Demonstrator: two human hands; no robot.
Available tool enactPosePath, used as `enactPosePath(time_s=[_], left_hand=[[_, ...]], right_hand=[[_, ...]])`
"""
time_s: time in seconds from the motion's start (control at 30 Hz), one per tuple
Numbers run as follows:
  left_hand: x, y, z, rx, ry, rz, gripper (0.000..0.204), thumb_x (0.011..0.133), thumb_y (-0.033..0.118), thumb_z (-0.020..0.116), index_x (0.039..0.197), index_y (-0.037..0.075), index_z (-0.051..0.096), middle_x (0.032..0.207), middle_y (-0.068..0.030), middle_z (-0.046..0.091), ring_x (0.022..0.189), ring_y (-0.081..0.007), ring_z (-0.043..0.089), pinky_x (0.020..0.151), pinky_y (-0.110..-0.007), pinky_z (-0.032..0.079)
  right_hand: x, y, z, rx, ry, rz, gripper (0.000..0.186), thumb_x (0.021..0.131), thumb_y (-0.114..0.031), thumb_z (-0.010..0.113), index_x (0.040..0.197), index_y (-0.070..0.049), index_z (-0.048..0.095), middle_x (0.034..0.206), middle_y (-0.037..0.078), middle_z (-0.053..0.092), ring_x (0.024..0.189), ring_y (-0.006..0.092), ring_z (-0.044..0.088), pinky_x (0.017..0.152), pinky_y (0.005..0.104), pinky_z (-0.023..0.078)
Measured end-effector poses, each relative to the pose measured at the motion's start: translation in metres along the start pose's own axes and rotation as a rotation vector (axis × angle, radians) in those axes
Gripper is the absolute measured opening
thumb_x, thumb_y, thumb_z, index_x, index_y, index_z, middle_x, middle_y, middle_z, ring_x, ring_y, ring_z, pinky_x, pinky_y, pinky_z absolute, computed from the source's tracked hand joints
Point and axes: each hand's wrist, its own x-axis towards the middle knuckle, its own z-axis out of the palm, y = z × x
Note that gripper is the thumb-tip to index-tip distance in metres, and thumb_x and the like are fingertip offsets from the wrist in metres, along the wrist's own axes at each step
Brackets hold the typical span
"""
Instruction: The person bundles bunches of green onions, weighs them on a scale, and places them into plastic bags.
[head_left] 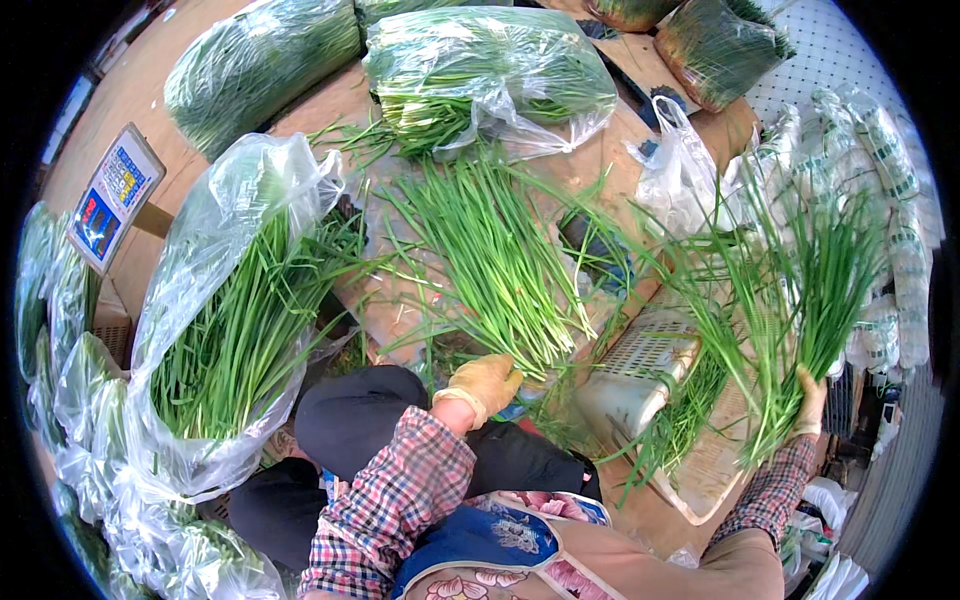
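Note:
My left hand, in a yellowish glove, is closed over my lap, fingers curled. Whether anything is in them is hidden. Just beyond it lies a loose pile of garlic chives, pale stem ends toward me. Out to the right, my right hand grips a bunch of garlic chives by its lower stems, the green leaves fanning upward. The bunch stands over a pale plastic basket, where more loose chives hang over the edge.
An open clear bag of chives stands at my left, beside a scale display. Full bags lie at the far side. Rolled white plastic bags are heaped on the right, near a crumpled white bag.

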Motion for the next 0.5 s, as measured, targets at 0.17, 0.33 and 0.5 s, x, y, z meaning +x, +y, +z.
enactPosePath(time_s=[0.17, 0.33, 0.5], left_hand=[[-0.004, 0.011, -0.010, -0.002, -0.073, -0.028, 0.040, 0.086, 0.036, 0.044, 0.107, 0.004, 0.057, 0.106, -0.0182, 0.059, 0.100, -0.0353, 0.055, 0.085, -0.041, 0.043], [-0.003, 0.001, -0.001, -0.023, -0.012, -0.044, 0.037, 0.086, 0.035, 0.044, 0.103, 0.005, 0.057, 0.104, -0.0184, 0.059, 0.099, -0.0354, 0.055, 0.084, -0.042, 0.043], [-0.004, 0.003, -0.006, -0.030, -0.038, -0.112, 0.035, 0.086, 0.035, 0.045, 0.101, 0.005, 0.057, 0.104, -0.0190, 0.059, 0.098, -0.0363, 0.055, 0.084, -0.043, 0.043]], right_hand=[[0.023, 0.122, -0.038, -0.664, -0.140, 0.309, 0.071, 0.067, -0.013, 0.072, 0.129, 0.001, 0.041, 0.124, 0.018, 0.051, 0.115, 0.0253, 0.048, 0.097, 0.0337, 0.037], [0.021, 0.043, 0.099, -0.658, -0.039, -0.384, 0.046, 0.079, -0.018, 0.063, 0.120, -0.002, 0.049, 0.113, 0.015, 0.057, 0.106, 0.0228, 0.052, 0.091, 0.0301, 0.040], [0.008, 0.050, 0.252, -0.666, -0.637, -0.395, 0.028, 0.083, -0.020, 0.059, 0.106, -0.005, 0.062, 0.101, 0.012, 0.064, 0.092, 0.0216, 0.060, 0.083, 0.0309, 0.046]])
